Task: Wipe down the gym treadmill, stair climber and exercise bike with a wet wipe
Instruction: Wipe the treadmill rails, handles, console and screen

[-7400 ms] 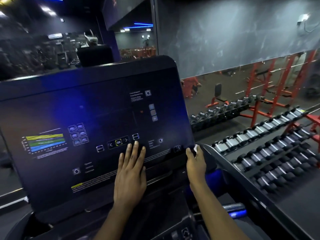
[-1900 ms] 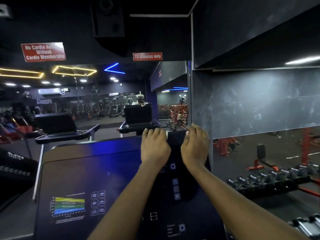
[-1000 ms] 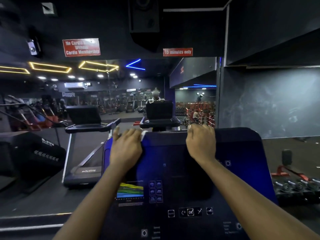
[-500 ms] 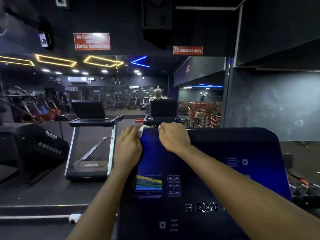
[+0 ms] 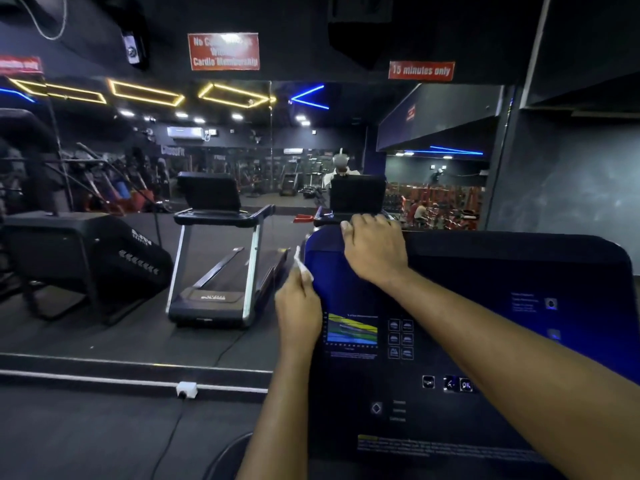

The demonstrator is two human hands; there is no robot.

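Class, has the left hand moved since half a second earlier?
Yes. The left hand, holding the wipe, has slid down the console's left edge, from its top corner to beside the coloured chart.

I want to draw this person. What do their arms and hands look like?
The left hand and right hand wear no gloves. No sleeves show on either bare arm, and I see no watch, rings or bracelets.

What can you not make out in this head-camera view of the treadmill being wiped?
All in the head view:
- White wet wipe: mostly hidden inside the left hand.
- Small white print low on the black treadmill console: too small and blurred.
- Red wall sign: upper words washed out by glare.
- Right hand: fingertips hidden beyond the console's top edge.
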